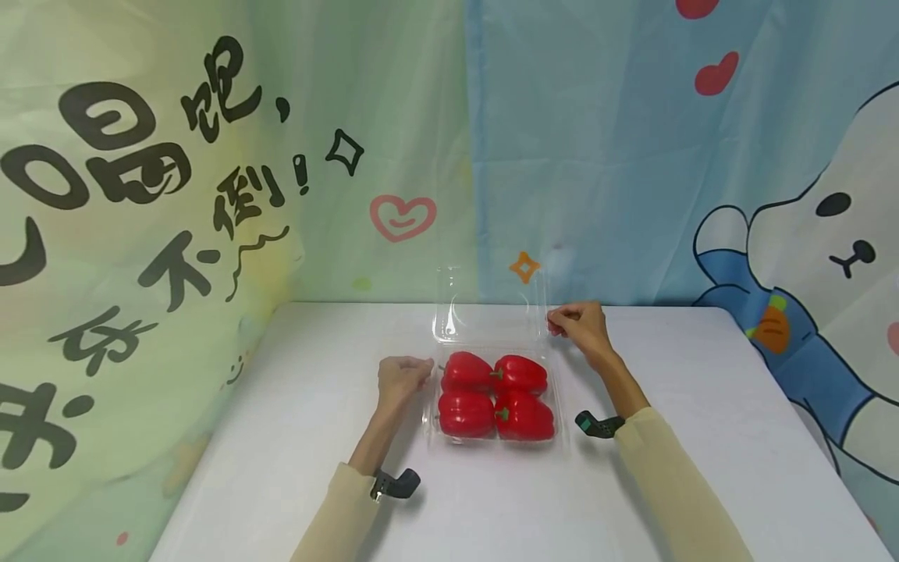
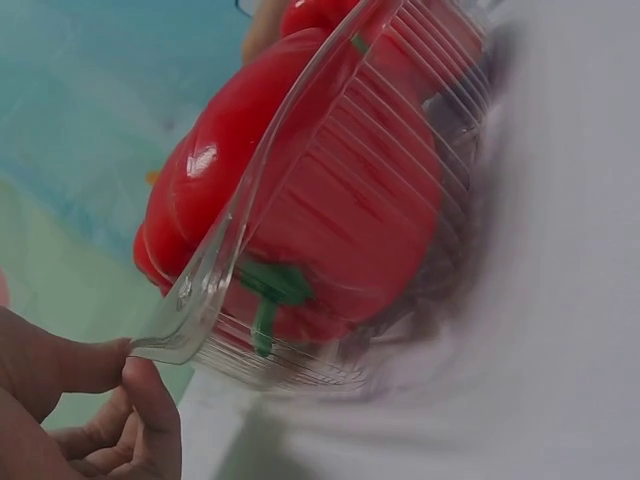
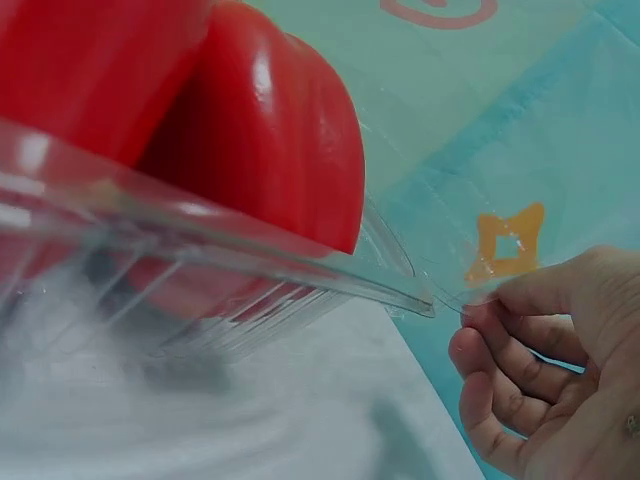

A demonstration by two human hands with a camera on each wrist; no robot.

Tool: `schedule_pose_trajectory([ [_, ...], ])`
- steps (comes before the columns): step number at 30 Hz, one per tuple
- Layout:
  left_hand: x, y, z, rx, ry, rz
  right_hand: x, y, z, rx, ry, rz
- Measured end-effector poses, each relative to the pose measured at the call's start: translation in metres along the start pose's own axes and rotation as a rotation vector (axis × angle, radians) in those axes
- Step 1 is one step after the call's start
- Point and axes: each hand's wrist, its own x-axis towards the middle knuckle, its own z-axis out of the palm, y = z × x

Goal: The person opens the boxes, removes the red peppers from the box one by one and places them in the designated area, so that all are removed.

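A clear plastic clamshell box [image 1: 559, 394] stands on the table with red bell peppers [image 1: 467, 414] in two rows inside it. Its hinged lid [image 1: 489, 324] is raised at the far side. My left hand [image 1: 403, 378] pinches the box's left rim near the far corner, thumb against forefinger; the left wrist view shows the rim [image 2: 180, 340] between them. At the right of the lid, my right hand [image 1: 581, 328] pinches the lid's thin edge between thumb and fingertips. In the right wrist view a pepper [image 3: 270, 130] rises above the box wall.
A white table [image 1: 295, 468] carries the box. Behind it hangs a printed curtain [image 1: 597, 156] with hearts, lettering and a cartoon animal, close to the table's far edge. Each wrist wears a small dark camera [image 1: 396, 484].
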Motion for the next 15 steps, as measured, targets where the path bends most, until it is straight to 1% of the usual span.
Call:
schedule_pose_trajectory([
  [7, -0.009, -0.002, -0.002, -0.027, -0.018, 0.015, -0.002, 0.005, 0.001, -0.006, -0.021, 0.043],
  [15, -0.015, -0.005, -0.004, -0.004, -0.009, 0.008, -0.008, 0.010, 0.003, -0.010, -0.052, 0.118],
])
